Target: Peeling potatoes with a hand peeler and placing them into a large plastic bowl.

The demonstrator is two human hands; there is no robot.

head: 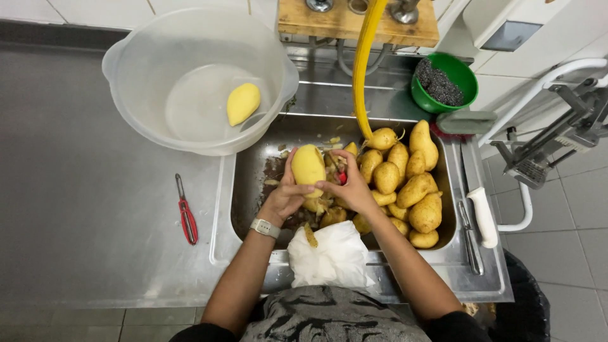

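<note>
Left hand (286, 196) grips peeled potato (308, 167) over sink (250, 183); right hand (352, 189) pinches red peeler (342, 178) against it; unpeeled potatoes (411, 183) beside.

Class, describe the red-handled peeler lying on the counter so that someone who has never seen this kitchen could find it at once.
Start at the steel counter left of the sink full of potatoes. Below the big translucent plastic tub, near the sink's left rim, lies the red-handled peeler, pointing away from the person. It lies alone on the bare steel, untouched by either hand.
</note>
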